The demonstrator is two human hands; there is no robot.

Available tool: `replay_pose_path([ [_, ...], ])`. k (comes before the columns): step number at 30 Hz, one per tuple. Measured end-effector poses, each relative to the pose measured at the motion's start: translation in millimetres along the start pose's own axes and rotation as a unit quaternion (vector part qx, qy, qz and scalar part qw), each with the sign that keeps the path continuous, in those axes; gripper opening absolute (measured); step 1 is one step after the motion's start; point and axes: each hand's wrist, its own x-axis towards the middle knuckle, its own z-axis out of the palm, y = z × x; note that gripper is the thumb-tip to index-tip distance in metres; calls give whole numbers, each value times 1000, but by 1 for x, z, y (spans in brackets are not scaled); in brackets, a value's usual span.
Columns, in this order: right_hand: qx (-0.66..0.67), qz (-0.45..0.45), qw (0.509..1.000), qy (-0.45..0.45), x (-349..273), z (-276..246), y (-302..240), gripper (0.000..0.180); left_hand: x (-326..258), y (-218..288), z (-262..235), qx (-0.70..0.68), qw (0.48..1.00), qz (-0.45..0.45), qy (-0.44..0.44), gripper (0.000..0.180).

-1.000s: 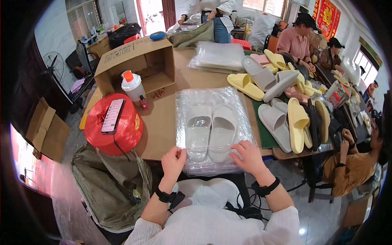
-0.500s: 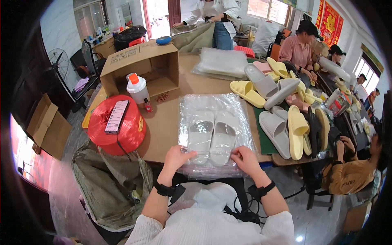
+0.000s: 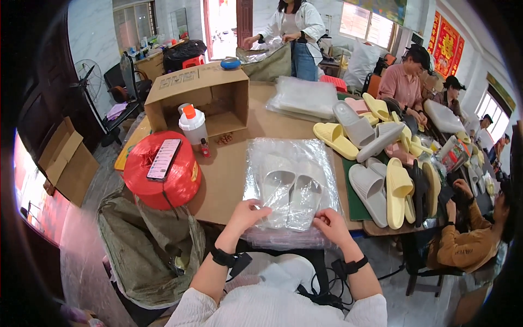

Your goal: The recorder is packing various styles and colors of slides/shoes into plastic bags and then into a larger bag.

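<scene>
Red twine spool under phone — cardboard box, yellow slippers.

Pair of white slide slippers inside a clear plastic bag, lying flat on the brown bench right at its near edge. Slippers side by side, touching, toes pointing away from the person, heels toward the bench edge; left one slightly higher than the right. Both soles down, wide strap across each, foot openings facing up. Bag is glossy, wrinkled, bigger than the pair, w/ loose film beyond the toes and on both sides. It sits on a stack of more clear bags whose near ends hang over the bench edge. Bag's near end is bunched and lifted a bit around the heels.
</scene>
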Motion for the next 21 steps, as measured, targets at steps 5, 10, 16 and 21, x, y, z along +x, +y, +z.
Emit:
replay_pose_path([
  [5,-42,-47,998,28,2,0,8,35,-3,-11,30,-315,946,75,-14,54],
  [10,141,-5,975,170,-6,-5,-4,70,-13,-24,54,-426,898,44,-98,54],
  [16,364,117,924,22,-23,-19,-19,63,-52,-6,61,-346,911,131,-181,82],
  [21,309,28,945,106,-39,17,-43,52,-80,-7,55,-275,944,129,-130,80],
])
